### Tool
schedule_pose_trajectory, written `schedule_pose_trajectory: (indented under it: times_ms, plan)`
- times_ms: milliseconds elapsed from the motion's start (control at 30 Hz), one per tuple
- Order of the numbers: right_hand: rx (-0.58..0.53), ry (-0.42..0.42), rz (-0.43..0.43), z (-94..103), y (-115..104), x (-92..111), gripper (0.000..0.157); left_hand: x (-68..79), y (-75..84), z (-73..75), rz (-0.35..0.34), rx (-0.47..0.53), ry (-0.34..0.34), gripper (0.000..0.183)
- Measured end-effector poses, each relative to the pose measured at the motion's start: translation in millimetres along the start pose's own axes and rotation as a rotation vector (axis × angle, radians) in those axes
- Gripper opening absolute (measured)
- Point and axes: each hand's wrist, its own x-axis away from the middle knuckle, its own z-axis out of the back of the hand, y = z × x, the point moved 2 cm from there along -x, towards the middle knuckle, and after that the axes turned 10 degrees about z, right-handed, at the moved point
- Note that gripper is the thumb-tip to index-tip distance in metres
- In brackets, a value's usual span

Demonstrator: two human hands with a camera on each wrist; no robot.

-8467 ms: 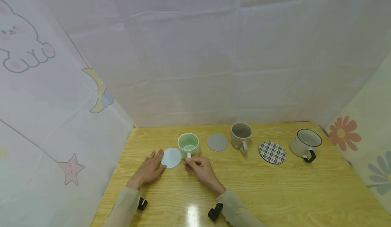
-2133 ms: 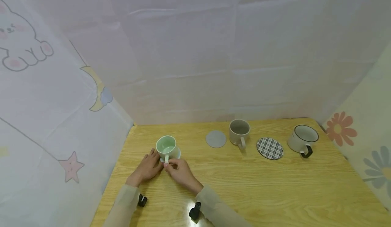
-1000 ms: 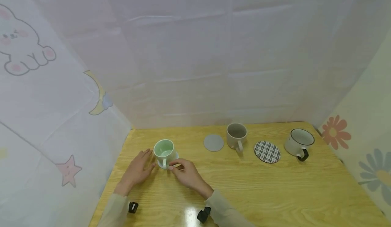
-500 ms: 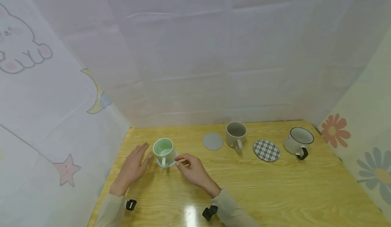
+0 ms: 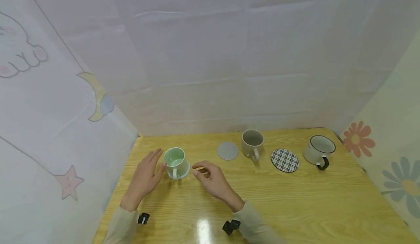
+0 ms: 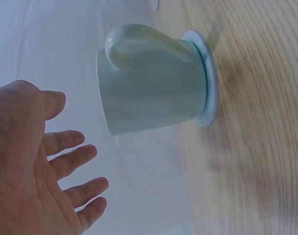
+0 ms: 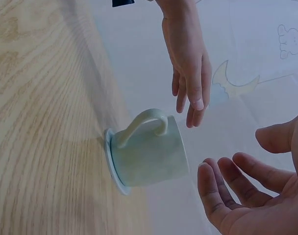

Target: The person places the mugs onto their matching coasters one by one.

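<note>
A pale green mug (image 5: 179,165) stands upright on a round light-blue coaster (image 5: 185,173), its handle toward the person. In the left wrist view the mug (image 6: 154,88) rests flat on the coaster (image 6: 211,83). My left hand (image 5: 143,176) hovers to the left of the mug, fingers extended and apart from it in the left wrist view. To the right, my right hand (image 5: 214,182) is held off the mug with fingers loosely bent and nothing between them. Both hands also show in the right wrist view beside the mug (image 7: 151,154).
Along the table's back lie a grey round coaster (image 5: 228,151), a beige-grey mug (image 5: 251,150), a plaid coaster (image 5: 285,160) and a white mug (image 5: 315,155) with a black rim and black handle. A pale cloth (image 5: 203,54) hangs behind the wooden table (image 5: 295,207).
The green mug went left from beside the blue coaster onto it, carried by its handle in my right hand. The right hand then let go and drew right; the left hand lifted off the table.
</note>
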Motion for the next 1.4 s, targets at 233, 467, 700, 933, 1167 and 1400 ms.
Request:
schedule_pose_trajectory:
  times_ms: [233,467,700,933,1167,1400]
  plan:
    - [0.01,0.031,-0.013,12.6,-5,2,0.026,-3.4,9.3,0.3,-0.013,-0.001,0.011,0.056]
    - [0.004,0.057,-0.022,24.2,-2,8,0.026,-3.4,18.1,1.0,-0.019,-0.008,0.022,0.056]
    - [0.004,0.055,-0.018,35.9,3,12,0.028,-5.1,28.1,-0.4,-0.047,-0.011,0.034,0.057]
    - [0.014,0.097,0.006,52.0,8,19,0.027,-8.3,42.1,-8.2,-0.06,0.0,0.01,0.058]
    - [0.036,0.123,0.01,62.5,9,25,0.028,-10.2,52.0,-13.7,-0.075,0.002,0.015,0.058]
    - [0.057,0.171,0.021,74.6,8,30,0.026,-13.4,65.3,-19.1,-0.096,0.003,0.002,0.058]
